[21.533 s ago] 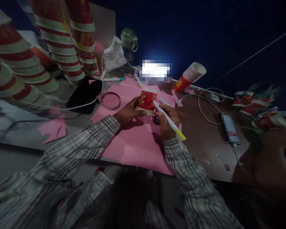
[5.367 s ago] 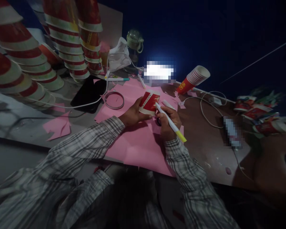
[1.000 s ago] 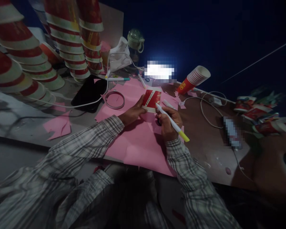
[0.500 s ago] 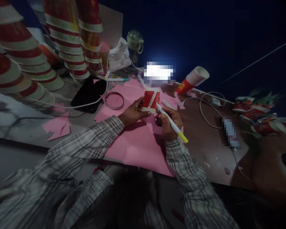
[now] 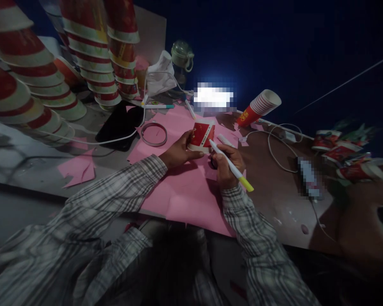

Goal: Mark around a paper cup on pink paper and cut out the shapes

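My left hand (image 5: 181,151) is closed around the left side of a small red and white paper cup (image 5: 201,135), its thumb along the lower edge. A slanted white strip with dark marks crosses the red of the cup. In my right hand (image 5: 229,165) is a white marker (image 5: 231,167) with a yellow end, held like a pen; its upper tip points at the cup's right side. Whether tip and cup touch I cannot tell. Something dark and round, partly hidden, shows by my right fingers. Both hands are over pink paper (image 5: 191,193) on the table.
Tall stacks of red and white cups (image 5: 92,63) rise at the left beside a black phone (image 5: 119,127). A tape ring (image 5: 153,144) lies on the paper. Leaning cups (image 5: 258,107) stand behind on the right; a white cable (image 5: 276,153) loops across the table. A lidded bottle (image 5: 180,59) is behind.
The cup has turned slightly in my left hand, so its white strip sits further right and more red shows on the left. My right hand keeps the marker in nearly the same place.
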A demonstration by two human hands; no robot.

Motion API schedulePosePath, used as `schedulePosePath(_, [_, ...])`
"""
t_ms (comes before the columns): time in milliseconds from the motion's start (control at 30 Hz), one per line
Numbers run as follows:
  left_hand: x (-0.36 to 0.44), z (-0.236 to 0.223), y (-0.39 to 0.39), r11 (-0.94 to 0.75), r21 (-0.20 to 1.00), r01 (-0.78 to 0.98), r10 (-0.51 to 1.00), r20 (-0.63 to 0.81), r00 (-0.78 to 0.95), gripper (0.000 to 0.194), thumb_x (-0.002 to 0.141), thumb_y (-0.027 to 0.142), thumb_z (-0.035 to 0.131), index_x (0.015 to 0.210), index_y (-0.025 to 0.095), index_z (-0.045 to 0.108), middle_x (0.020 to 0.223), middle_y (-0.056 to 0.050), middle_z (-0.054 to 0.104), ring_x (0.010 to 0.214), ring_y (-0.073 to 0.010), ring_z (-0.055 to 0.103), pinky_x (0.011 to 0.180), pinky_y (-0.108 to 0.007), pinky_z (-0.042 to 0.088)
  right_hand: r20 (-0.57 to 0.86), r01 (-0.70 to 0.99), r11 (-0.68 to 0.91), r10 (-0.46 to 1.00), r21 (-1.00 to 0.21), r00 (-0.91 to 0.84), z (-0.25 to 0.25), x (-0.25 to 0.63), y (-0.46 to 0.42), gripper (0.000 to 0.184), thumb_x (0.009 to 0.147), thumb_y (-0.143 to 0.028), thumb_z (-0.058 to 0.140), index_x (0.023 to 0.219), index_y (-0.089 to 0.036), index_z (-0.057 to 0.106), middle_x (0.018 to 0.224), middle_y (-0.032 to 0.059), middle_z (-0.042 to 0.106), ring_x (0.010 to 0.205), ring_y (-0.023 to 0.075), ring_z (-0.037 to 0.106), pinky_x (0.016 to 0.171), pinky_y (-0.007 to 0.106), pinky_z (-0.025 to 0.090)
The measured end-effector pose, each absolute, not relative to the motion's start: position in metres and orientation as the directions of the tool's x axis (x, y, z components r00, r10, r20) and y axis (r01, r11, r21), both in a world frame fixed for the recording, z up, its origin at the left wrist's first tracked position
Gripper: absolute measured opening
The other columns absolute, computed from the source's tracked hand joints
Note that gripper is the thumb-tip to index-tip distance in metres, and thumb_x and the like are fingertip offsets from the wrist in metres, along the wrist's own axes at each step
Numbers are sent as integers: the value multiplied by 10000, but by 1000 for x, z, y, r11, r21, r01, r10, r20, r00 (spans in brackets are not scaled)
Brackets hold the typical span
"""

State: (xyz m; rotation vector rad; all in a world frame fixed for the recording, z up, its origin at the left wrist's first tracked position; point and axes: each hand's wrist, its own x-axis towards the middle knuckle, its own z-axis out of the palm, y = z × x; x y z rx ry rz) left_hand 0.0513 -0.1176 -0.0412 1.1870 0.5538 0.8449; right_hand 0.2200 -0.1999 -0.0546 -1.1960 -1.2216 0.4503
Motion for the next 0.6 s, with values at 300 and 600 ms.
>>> schedulePosePath(300, [52,-41,-117,137,957,-256,819,36,572,890,628,272,932,1391,180,483,1379,-154,639,1256,-317,623,1102,-497,489,458,280,368,785,-886,417,-41,209,-204,320,892,-499,697,1056,-225,720,751,0,706,621,150,639,573,287,527])
schedulePosePath(600, [51,-40,-116,91,970,-227,819,56,570,865,621,299,925,1359,172,493,1337,-151,646,1245,-332,625,1108,-553,476,446,239,378,777,-895,443,-40,207,-203,287,871,-462,719,1039,-230,723,751,-6,707,614,138,630,586,284,536])
